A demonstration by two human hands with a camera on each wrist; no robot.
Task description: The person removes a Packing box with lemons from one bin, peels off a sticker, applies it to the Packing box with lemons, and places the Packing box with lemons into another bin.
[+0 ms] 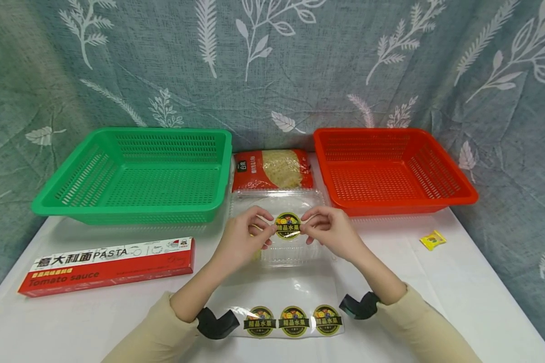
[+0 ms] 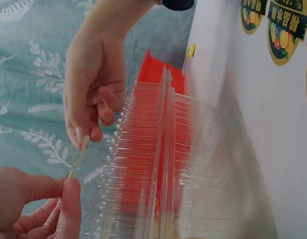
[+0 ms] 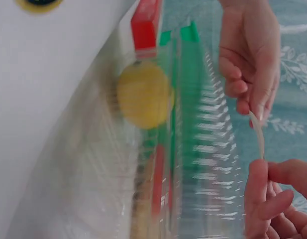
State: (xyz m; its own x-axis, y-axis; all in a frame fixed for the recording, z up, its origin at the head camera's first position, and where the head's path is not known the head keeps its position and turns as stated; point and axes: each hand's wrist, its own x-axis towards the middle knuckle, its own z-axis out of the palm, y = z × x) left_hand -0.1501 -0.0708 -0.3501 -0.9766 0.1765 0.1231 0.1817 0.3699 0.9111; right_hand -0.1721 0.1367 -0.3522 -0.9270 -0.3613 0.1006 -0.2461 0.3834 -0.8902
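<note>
A round black-and-gold sticker (image 1: 288, 226) with a fruit picture is stretched between both hands. My left hand (image 1: 245, 235) pinches its left edge between thumb and index finger. On its right edge the thumb and index finger of my right hand (image 1: 330, 231) pinch it the same way. Below the sticker stands a clear plastic clamshell box (image 1: 295, 258), its lid down. Inside the box a yellow round fruit (image 3: 145, 94) shows through the wall in the right wrist view. Seen edge-on in the left wrist view, the sticker (image 2: 78, 158) is held above the lid.
A sheet with several matching stickers (image 1: 293, 321) lies near the front. Left are a green basket (image 1: 131, 209) and a red-and-white pasta box (image 1: 109, 267). A red basket (image 1: 404, 205) and a small yellow packet (image 1: 433, 240) are at right. A red pasta bag (image 1: 272, 169) lies behind the box.
</note>
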